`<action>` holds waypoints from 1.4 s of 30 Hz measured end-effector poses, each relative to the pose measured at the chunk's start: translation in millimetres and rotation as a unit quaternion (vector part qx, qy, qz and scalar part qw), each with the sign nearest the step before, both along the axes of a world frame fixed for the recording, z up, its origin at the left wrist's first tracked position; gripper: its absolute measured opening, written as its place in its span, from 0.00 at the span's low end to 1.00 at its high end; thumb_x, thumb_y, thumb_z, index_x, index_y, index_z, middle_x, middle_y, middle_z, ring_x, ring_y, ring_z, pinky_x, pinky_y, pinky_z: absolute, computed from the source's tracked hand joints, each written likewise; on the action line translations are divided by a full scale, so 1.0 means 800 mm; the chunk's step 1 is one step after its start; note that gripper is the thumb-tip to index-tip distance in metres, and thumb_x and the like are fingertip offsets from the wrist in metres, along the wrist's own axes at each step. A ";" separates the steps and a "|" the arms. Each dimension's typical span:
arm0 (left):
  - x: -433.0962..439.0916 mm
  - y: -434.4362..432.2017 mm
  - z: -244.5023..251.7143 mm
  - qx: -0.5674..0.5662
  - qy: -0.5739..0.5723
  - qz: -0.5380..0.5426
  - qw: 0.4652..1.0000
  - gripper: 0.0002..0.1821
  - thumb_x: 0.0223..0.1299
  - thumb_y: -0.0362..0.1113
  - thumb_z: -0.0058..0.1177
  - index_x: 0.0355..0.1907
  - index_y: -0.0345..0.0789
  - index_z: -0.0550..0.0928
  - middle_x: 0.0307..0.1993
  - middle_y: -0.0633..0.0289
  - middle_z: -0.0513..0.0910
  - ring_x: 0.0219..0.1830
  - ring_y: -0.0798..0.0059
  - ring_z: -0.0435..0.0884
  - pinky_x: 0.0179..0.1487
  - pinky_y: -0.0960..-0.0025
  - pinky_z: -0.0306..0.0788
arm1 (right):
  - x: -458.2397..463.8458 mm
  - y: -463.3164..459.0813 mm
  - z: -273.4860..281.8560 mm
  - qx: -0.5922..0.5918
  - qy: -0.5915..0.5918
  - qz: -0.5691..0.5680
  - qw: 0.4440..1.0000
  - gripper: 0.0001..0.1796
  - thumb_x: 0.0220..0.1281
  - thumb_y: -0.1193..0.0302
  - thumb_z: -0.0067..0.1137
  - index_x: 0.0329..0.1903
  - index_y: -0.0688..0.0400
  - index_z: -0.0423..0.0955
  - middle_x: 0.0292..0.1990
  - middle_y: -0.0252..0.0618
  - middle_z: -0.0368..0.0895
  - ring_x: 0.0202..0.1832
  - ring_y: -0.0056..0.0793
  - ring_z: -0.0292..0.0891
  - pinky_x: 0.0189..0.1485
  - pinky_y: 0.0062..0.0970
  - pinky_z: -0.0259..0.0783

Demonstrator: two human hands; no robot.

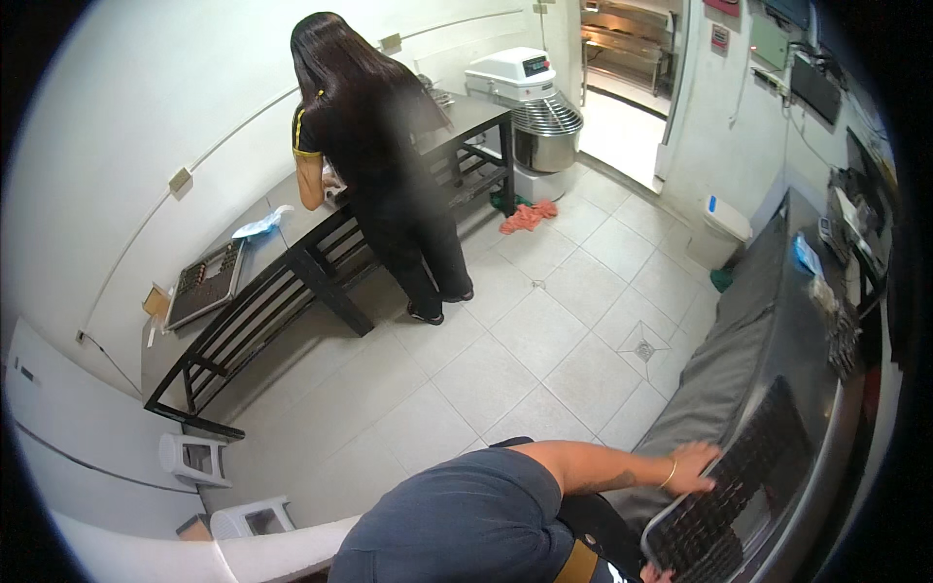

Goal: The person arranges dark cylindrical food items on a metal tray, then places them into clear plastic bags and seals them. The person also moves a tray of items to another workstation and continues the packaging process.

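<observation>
A dark metal baking tray (729,495) lies at the lower right, by the counter's edge. Rows of small dark pieces cover much of it, with a bare stretch between them. My left hand (692,468), a thin bracelet at its wrist, grips the tray's side rim. Just a few fingers of my right hand (656,574) show at the bottom edge, against the tray's near corner; the rest of that hand is out of view. Beyond the tray runs a dark counter (776,321) with a grey cover (718,372) hanging down its front.
A person (386,167) stands at the long table (270,251) opposite. On it are another tray (208,284) and a blue-and-white plastic package (262,222). A spiral dough mixer (536,116), lidded bin (718,233), floor cloth (528,216) and white stools (195,459) stand around the tiled floor.
</observation>
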State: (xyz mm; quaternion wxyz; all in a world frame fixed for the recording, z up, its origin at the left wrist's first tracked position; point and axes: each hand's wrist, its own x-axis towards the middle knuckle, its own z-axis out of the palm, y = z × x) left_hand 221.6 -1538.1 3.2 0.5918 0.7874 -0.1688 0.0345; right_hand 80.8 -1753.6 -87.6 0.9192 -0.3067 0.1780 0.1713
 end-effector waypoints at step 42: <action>0.798 -0.151 0.096 0.351 -0.308 -0.557 0.687 0.38 0.57 0.43 0.71 0.71 0.39 0.77 0.54 0.54 0.82 0.66 0.57 0.77 0.71 0.54 0.65 | 0.529 0.069 0.182 -0.804 0.203 -0.106 0.548 0.57 0.62 0.38 0.67 0.77 0.70 0.58 0.71 0.65 0.66 0.72 0.65 0.65 0.74 0.54 0.64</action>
